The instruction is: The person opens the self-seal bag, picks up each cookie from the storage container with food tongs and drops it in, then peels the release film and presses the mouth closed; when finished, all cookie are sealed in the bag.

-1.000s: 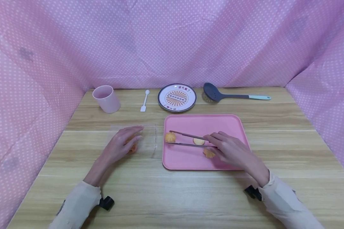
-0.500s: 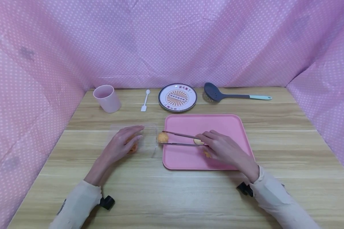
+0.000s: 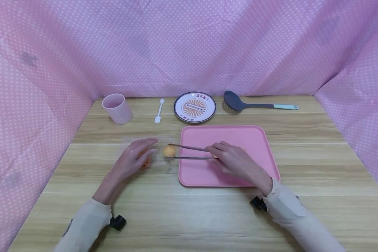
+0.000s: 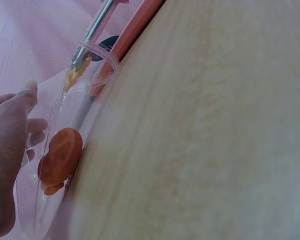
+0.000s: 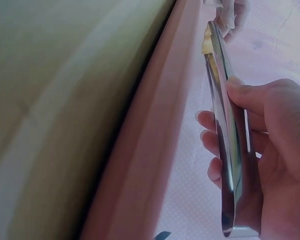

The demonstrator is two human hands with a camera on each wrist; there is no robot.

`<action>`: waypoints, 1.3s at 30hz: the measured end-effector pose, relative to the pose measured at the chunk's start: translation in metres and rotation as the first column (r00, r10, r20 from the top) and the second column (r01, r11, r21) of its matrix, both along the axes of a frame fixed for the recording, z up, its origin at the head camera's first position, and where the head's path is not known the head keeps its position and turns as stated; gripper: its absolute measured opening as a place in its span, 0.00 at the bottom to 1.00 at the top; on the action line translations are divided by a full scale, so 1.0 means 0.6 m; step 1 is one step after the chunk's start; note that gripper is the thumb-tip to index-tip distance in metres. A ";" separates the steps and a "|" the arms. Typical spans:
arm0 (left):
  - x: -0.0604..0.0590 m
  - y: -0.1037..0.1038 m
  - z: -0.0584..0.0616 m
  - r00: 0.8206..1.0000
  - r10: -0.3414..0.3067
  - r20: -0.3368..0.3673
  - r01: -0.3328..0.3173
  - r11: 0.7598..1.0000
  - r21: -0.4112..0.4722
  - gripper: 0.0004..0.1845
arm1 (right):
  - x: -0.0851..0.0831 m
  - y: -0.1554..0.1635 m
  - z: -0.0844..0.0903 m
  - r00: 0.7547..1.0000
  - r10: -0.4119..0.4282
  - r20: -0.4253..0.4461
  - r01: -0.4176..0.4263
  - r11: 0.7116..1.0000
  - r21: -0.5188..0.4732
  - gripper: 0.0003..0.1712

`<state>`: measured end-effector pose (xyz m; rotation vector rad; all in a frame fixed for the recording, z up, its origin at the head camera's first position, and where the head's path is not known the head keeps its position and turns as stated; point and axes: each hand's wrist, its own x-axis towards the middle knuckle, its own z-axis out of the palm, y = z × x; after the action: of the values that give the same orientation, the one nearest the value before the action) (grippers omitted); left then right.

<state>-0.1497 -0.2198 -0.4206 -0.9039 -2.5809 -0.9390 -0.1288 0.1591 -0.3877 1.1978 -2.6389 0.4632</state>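
At the back of the wooden table (image 3: 208,217), a pink cup (image 3: 117,109), a small white spoon (image 3: 159,111), a patterned plate (image 3: 194,107) and a dark slotted ladle (image 3: 255,104) are lined up, and pink dotted cloth (image 3: 189,45) is hung all round.

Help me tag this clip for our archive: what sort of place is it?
Probably a staged tabletop recording booth, not a real kitchen: pink dotted cloth walls in a wooden table, with a pink tray, plate and cup laid out.
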 end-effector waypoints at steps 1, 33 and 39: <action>0.000 0.000 0.000 1.000 0.000 0.002 0.000 1.000 -0.002 0.20 | 0.000 -0.003 0.001 1.000 0.006 0.003 -0.006 1.000 -0.005 0.20; 0.001 0.000 0.004 0.999 0.016 0.032 -0.016 1.000 0.012 0.21 | -0.020 -0.096 0.000 0.997 0.077 -0.011 -0.077 0.997 0.019 0.19; 0.001 0.000 0.004 1.000 0.020 0.024 -0.020 1.000 0.008 0.21 | -0.020 -0.110 -0.001 0.996 0.088 -0.029 -0.086 0.996 0.035 0.18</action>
<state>-0.1493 -0.2197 -0.4181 -0.8686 -2.5986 -0.9602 -0.1408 0.0934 -0.3881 1.3237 -2.5872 0.4132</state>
